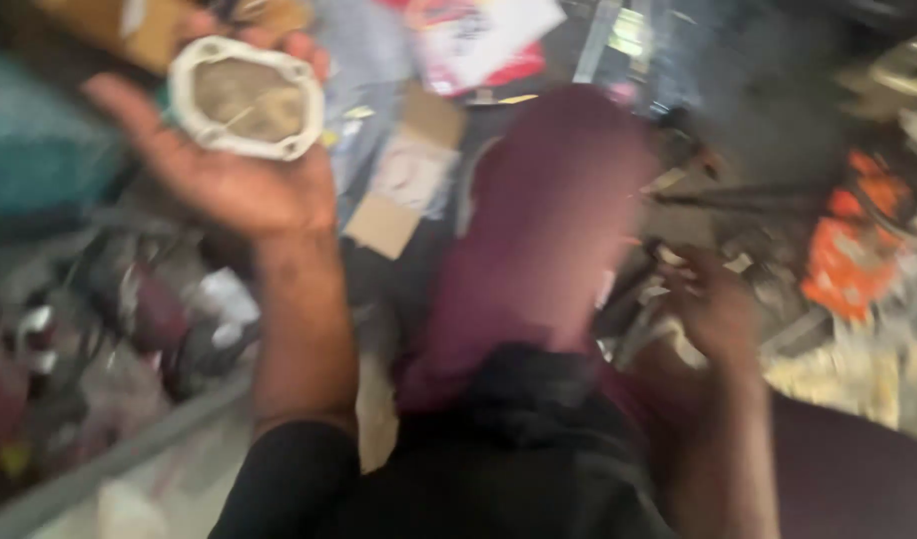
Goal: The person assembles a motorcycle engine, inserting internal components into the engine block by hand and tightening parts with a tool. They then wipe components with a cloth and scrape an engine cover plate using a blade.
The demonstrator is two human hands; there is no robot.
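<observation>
We look down over our raised knee in maroon cloth (548, 230), the largest thing in view, with a black garment (508, 449) bunched below it. Around it the floor (738, 110) is crowded with blurred clutter: a teal mass (29, 150) at far left, torn cardboard pieces (403, 175), red and white printed packaging (478, 40), and an orange machine part (843, 250) at right.

Our left hand (234, 170) is lifted palm up at upper left, fingers (304, 50) curled behind a pale metal cover plate (247, 97), rounded-square with bolt holes at its corners. The plate rests in the cupped fingers, held up and well apart from the clutter beneath.

Our right hand (713, 304) hangs low beside the knee, near small pale scraps; the blur hides whether its fingers grip anything, so we cannot tell.

As we judge it, the risk is the plate slipping: it is cradled loosely at the fingertips rather than clamped, and the view is smeared by motion. If it tipped off, it could drop into the dark tangle at left and be hard to find.
</observation>
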